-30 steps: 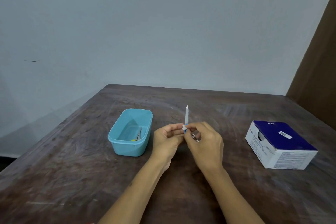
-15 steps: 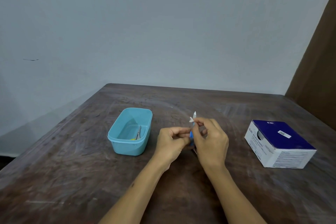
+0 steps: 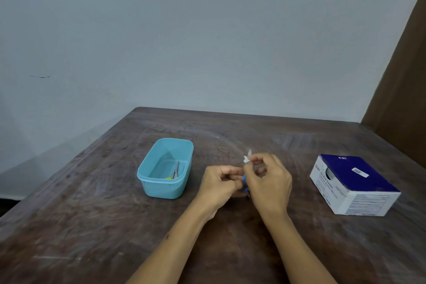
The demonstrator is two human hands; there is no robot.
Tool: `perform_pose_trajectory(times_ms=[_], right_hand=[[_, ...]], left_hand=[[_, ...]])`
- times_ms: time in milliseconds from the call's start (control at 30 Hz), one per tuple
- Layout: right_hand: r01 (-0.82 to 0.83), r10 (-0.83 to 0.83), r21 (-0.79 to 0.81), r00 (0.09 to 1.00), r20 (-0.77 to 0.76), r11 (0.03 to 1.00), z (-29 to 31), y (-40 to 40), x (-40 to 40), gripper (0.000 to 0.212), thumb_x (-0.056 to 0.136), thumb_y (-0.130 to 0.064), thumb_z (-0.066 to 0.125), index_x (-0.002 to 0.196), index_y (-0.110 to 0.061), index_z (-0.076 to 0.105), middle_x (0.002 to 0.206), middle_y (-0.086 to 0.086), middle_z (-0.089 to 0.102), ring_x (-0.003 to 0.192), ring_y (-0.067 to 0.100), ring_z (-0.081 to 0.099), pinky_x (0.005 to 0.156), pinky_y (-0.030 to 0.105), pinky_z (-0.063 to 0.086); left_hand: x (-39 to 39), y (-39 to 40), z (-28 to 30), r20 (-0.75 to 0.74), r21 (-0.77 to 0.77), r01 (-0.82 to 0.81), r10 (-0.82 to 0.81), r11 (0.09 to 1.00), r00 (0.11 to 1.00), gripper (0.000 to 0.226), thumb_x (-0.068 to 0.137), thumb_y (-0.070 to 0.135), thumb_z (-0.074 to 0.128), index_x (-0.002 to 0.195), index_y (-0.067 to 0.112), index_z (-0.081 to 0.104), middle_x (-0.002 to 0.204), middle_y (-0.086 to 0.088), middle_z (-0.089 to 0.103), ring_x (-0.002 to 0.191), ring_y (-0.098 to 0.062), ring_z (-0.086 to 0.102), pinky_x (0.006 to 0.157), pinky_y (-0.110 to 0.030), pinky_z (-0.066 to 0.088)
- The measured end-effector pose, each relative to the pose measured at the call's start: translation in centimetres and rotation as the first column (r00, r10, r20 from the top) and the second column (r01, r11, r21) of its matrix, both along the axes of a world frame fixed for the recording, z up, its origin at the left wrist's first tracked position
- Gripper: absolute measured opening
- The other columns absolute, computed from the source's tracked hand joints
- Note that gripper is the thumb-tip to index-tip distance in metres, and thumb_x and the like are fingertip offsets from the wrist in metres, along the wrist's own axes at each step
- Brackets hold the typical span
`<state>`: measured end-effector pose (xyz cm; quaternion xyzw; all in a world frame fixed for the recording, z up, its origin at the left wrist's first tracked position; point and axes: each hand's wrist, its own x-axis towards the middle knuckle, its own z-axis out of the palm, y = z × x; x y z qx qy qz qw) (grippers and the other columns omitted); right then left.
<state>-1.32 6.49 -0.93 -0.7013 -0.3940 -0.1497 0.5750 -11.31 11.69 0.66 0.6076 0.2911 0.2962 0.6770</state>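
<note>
Over the middle of the brown table [image 3: 96, 226], both hands hold a small item between them. My left hand [image 3: 219, 183] pinches its blue lower part [image 3: 244, 177]. My right hand [image 3: 268, 182] pinches its small white upper piece [image 3: 247, 158] between thumb and forefinger, just above the blue part. Most of the item is hidden by my fingers.
A light blue plastic tub [image 3: 164, 168] sits left of my hands, with metal scissors [image 3: 175, 169] and something yellow inside. A blue and white cardboard box [image 3: 352, 183] lies to the right. A wall runs behind the table, and a brown panel stands at far right.
The long white piece that stood upright above my fingers has become shorter and tilted. My right hand has risen slightly and shifted right; the blue part shows between the hands.
</note>
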Motion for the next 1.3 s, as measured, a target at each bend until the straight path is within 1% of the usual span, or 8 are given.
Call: perform_pose_trajectory(times_ms=[100, 267, 433, 633, 800, 967, 1167, 1300], right_hand=[[-0.036, 0.036, -0.009, 0.999, -0.002, 0.999, -0.03, 0.04, -0.20, 0.010, 0.073, -0.014, 0.072, 0.079, -0.021, 0.068, 0.073, -0.010, 0.061, 0.061, 0.010, 0.060, 0.058, 0.038, 0.054], [-0.012, 0.014, 0.047, 0.999, -0.037, 0.999, 0.10, -0.05, 0.25, 0.012, 0.076, -0.010, 0.068, 0.085, -0.019, 0.068, 0.076, -0.007, 0.062, 0.064, 0.010, 0.061, 0.059, 0.040, 0.054], [-0.073, 0.072, -0.026, 0.997, -0.038, 0.997, -0.03, 0.03, -0.26, 0.011, 0.071, -0.014, 0.073, 0.076, -0.021, 0.067, 0.068, -0.010, 0.062, 0.059, 0.005, 0.060, 0.056, 0.034, 0.054], [-0.012, 0.015, 0.046, 0.999, -0.050, 0.999, 0.23, -0.04, 0.17, 0.013, 0.073, -0.010, 0.070, 0.080, -0.020, 0.069, 0.072, -0.008, 0.061, 0.061, 0.007, 0.059, 0.060, 0.036, 0.054], [-0.082, 0.081, -0.027, 0.996, -0.038, 0.996, 0.06, 0.01, -0.38, 0.012, 0.070, -0.014, 0.074, 0.074, -0.023, 0.067, 0.068, -0.013, 0.060, 0.058, 0.002, 0.058, 0.056, 0.029, 0.053], [-0.009, 0.011, 0.043, 0.999, -0.039, 0.999, 0.30, -0.07, 0.06, 0.014, 0.075, -0.009, 0.070, 0.084, -0.020, 0.070, 0.074, -0.008, 0.061, 0.060, 0.005, 0.057, 0.058, 0.035, 0.053], [-0.046, 0.046, 0.000, 0.998, -0.047, 0.999, 0.19, 0.00, -0.34, 0.011, 0.071, -0.015, 0.072, 0.076, -0.024, 0.068, 0.069, -0.013, 0.060, 0.059, 0.003, 0.058, 0.057, 0.032, 0.053], [0.002, 0.000, 0.046, 0.999, -0.036, 0.999, 0.37, -0.11, 0.07, 0.011, 0.079, -0.012, 0.069, 0.086, -0.020, 0.070, 0.076, -0.008, 0.061, 0.061, 0.003, 0.057, 0.058, 0.035, 0.053]], left_hand=[[-0.06, 0.26, -0.09, -0.005, -0.014, -0.027, 0.027, 1.000, 1.000, 0.028, 0.079, -0.015, 0.058, 0.096, 0.003, 0.071, 0.089, -0.018, 0.072, 0.078, -0.021, 0.071, 0.070, -0.032, 0.059], [-0.10, -0.08, 0.14, -0.016, -0.024, 0.032, -0.032, 0.999, 0.999, 0.024, 0.078, -0.014, 0.060, 0.093, 0.002, 0.071, 0.085, -0.014, 0.073, 0.077, -0.020, 0.071, 0.071, -0.033, 0.060], [-0.15, 0.30, 0.09, 0.004, -0.031, -0.045, 0.045, 0.998, 0.999, 0.025, 0.078, -0.014, 0.059, 0.094, 0.001, 0.071, 0.086, -0.017, 0.072, 0.073, -0.018, 0.070, 0.066, -0.030, 0.059], [-0.25, 0.07, 0.21, -0.022, -0.046, 0.040, -0.041, 0.998, 0.999, 0.022, 0.078, -0.014, 0.061, 0.091, 0.001, 0.070, 0.080, -0.012, 0.072, 0.074, -0.019, 0.071, 0.068, -0.031, 0.060], [-0.22, 0.51, 0.12, -0.007, -0.047, -0.055, 0.055, 0.997, 0.998, 0.028, 0.077, -0.015, 0.058, 0.095, 0.001, 0.071, 0.087, -0.017, 0.072, 0.074, -0.018, 0.070, 0.071, -0.032, 0.059], [-0.36, 0.20, 0.32, -0.017, -0.096, 0.058, -0.060, 0.994, 0.998, 0.021, 0.077, -0.014, 0.062, 0.094, -0.003, 0.069, 0.080, -0.013, 0.072, 0.072, -0.019, 0.071, 0.066, -0.029, 0.060], [-0.17, 0.42, -0.08, -0.011, -0.050, -0.033, 0.033, 0.998, 0.999, 0.026, 0.077, -0.015, 0.060, 0.096, -0.001, 0.071, 0.088, -0.019, 0.072, 0.075, -0.020, 0.070, 0.069, -0.030, 0.059], [-0.26, 0.12, 0.09, -0.065, -0.038, 0.008, -0.011, 0.999, 0.998, 0.023, 0.076, -0.013, 0.063, 0.092, 0.002, 0.071, 0.083, -0.013, 0.072, 0.072, -0.017, 0.070, 0.063, -0.025, 0.059]])
